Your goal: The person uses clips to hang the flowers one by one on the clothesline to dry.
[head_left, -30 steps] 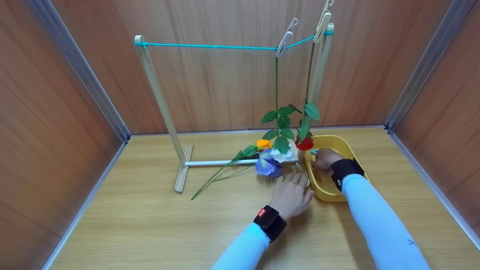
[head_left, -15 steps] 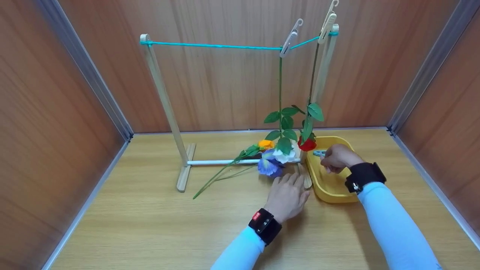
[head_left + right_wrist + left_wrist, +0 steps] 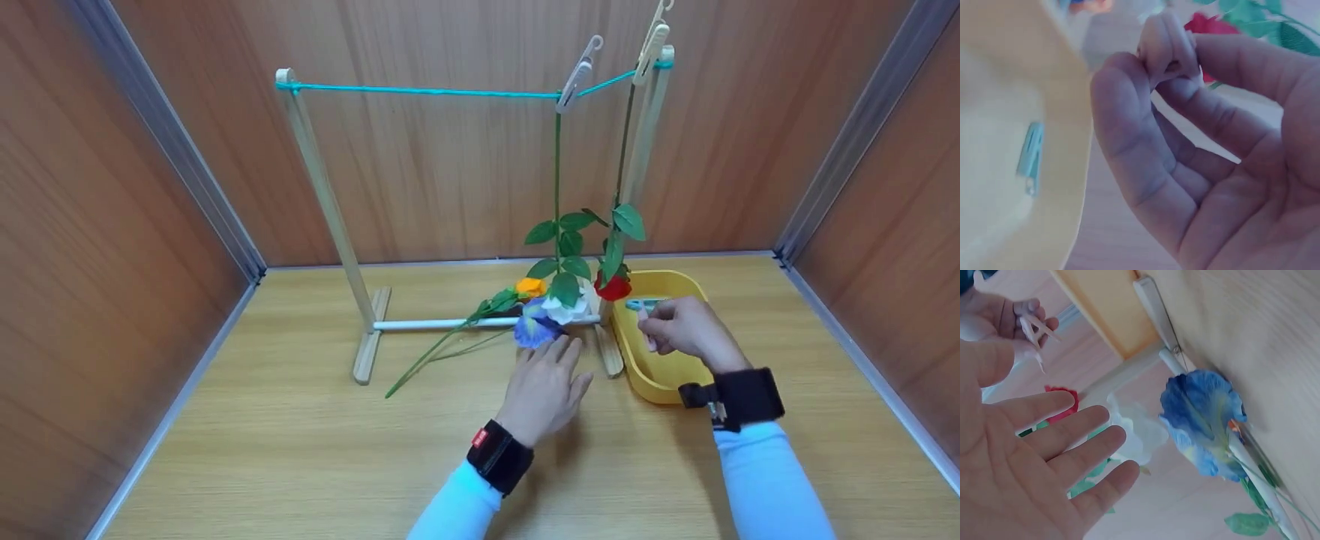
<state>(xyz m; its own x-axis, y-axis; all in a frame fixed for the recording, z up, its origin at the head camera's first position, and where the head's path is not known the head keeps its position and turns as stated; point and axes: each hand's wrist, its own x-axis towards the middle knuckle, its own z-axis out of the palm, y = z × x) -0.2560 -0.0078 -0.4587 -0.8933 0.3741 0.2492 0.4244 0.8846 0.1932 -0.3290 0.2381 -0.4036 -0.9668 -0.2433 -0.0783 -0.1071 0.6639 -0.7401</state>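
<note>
A wooden rack [image 3: 322,195] stands toward the desk's [image 3: 300,465] far edge, a teal line [image 3: 420,92] strung across its top. 2 pegs [image 3: 577,75] on it hold a red flower [image 3: 613,286] and a white flower [image 3: 561,309] upside down.

A small pale clothes peg [image 3: 646,330] is pinched in the fingertips of the right hand [image 3: 686,330], held above the yellow tray [image 3: 660,379]; its prongs splay outward (plainest in the left wrist view [image 3: 1033,323]); a blue flower [image 3: 534,331] lies on the table, its stem stretching left, just ahead of the flat left hand [image 3: 541,390].
</note>
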